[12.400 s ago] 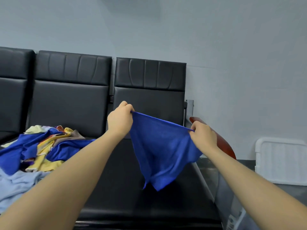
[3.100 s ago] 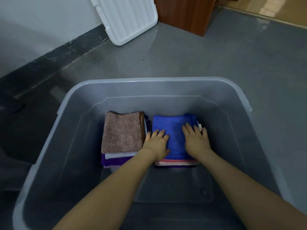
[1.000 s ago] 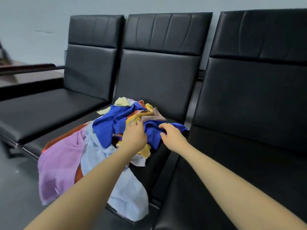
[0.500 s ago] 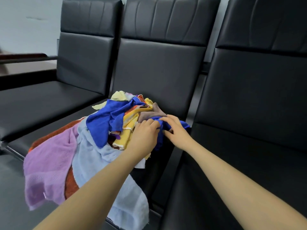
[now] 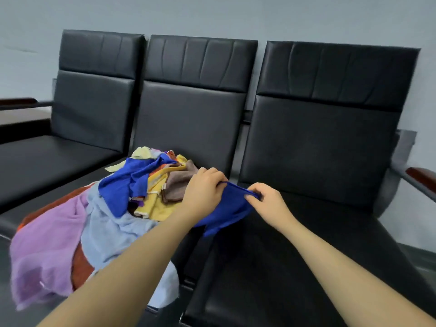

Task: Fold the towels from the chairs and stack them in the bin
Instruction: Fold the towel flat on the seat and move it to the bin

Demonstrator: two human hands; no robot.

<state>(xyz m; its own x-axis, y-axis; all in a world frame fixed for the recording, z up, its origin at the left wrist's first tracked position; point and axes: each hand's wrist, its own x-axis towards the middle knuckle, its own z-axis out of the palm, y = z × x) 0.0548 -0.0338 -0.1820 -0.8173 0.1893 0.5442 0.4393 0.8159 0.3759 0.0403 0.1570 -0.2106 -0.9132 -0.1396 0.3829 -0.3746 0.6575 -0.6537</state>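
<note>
A small blue towel [image 5: 226, 213] hangs between my two hands over the gap between the middle and right seats. My left hand [image 5: 204, 190] pinches its top edge on the left, and my right hand [image 5: 269, 201] pinches the same edge on the right. A loose pile of towels [image 5: 122, 204] covers the middle seat: blue, yellow, brown, light blue, purple and rust pieces, with the purple and light blue ones drooping over the front edge. The bin is out of view.
Three joined black padded chairs [image 5: 318, 142] stand against a grey wall. A wooden armrest [image 5: 422, 178] juts out at the far right, and another armrest [image 5: 18, 101] at the far left. Grey floor shows at the bottom left.
Both hands have pulled the small blue towel off the right side of the pile and drawn it toward the right seat, stretching its edge between them. The view has tilted up.
</note>
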